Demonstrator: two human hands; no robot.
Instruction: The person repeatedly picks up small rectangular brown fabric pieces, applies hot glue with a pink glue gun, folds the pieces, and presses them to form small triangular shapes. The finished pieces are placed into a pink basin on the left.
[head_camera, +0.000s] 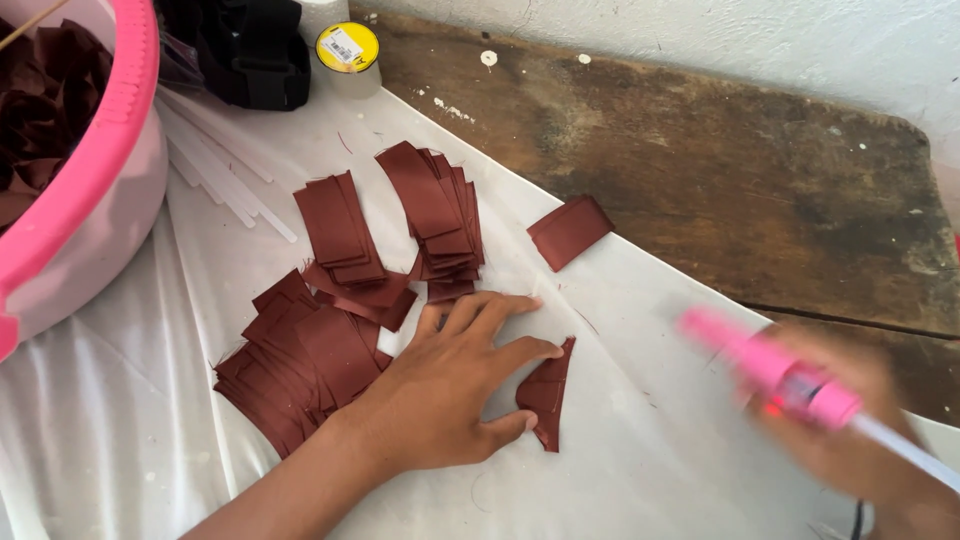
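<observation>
Fingertips of the left hand (450, 385) spread flat on the white cloth (640, 420), thumb and forefinger touching a folded maroon ribbon triangle (547, 392). Right hand (850, 420), blurred, wraps a pink glue gun (770, 368); its finger spacing can't be made out. Behind the left hand, stacks of maroon ribbon strips (340, 290); far left, a pink-rimmed basin (95, 170).

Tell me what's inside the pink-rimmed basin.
The basin holds dark maroon ribbon pieces, apparently folded; a thin stick crosses them. Its rim and the frame edge hide everything deeper.
</observation>
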